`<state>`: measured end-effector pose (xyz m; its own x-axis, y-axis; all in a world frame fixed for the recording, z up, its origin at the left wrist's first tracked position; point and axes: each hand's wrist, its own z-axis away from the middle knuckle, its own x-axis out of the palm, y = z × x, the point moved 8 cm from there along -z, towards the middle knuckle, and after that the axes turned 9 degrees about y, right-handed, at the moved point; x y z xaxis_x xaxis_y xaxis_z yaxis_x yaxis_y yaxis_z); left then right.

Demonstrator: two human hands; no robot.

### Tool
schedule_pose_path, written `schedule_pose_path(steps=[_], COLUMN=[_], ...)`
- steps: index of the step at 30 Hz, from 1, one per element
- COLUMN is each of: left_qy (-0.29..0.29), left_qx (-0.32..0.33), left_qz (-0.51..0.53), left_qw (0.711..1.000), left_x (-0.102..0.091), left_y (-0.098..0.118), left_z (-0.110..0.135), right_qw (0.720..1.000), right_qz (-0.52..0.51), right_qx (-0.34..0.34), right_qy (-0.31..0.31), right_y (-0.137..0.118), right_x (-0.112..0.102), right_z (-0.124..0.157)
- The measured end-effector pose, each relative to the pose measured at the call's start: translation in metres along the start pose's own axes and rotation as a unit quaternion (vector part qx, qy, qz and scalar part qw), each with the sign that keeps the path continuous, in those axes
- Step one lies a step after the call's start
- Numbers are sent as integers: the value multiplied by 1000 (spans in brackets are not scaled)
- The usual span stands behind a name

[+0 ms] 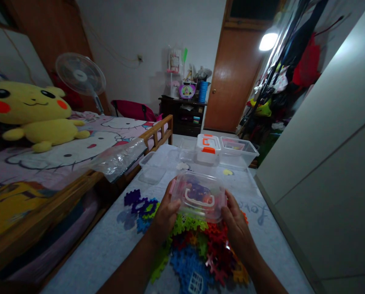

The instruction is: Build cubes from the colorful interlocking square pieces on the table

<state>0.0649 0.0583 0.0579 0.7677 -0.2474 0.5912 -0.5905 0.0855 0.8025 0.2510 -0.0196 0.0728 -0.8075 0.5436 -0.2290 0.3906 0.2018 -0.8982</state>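
Between both hands is a small clear plastic box (pixel 197 212) with a white handle on its lid and pink side clips. My left hand (pixel 167 208) grips its left end, the thumb near the lid's edge. On the opposite end, my right hand (pixel 233 212) is closed around the other clip side. Purple and reddish shapes show dimly through the lid. Beneath and in front of the box lies a heap of notched plastic building pieces, with blue pieces (pixel 188 265), red pieces (pixel 219 245) and green pieces (pixel 160 261). Dark purple pieces (pixel 132 197) lie further left.
A white box with orange clips (pixel 209 153), a larger clear bin (pixel 239 152) and an open clear container (pixel 151 173) stand on the far part of the cloth-covered table (pixel 87 261). A wooden bed rail (pixel 63 204) borders the left side; a pale cabinet (pixel 329 163) rises at right.
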Motion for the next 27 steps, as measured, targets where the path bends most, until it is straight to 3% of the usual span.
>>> schedule_pose_path(steps=[4, 13, 17, 22, 27], left_qy=[-20, -8, -20, 14, 22], left_qx=[34, 70, 87, 103, 113], left_qz=[-82, -121, -150, -173, -207], left_qw=[996, 990, 985, 979, 971], left_x=[9, 19, 20, 12, 8], left_y=[7, 20, 15, 11, 10], left_z=[4, 13, 13, 12, 11], right_qw=[999, 969, 957, 946, 948], right_qz=[39, 216, 261, 296, 296], right_qx=[7, -102, -110, -116, -94], right_qy=[-4, 61, 62, 63, 60], right_y=[3, -18, -16, -13, -11], right_x=[4, -2, -3, -3, -2], right_z=[4, 4, 3, 2, 1])
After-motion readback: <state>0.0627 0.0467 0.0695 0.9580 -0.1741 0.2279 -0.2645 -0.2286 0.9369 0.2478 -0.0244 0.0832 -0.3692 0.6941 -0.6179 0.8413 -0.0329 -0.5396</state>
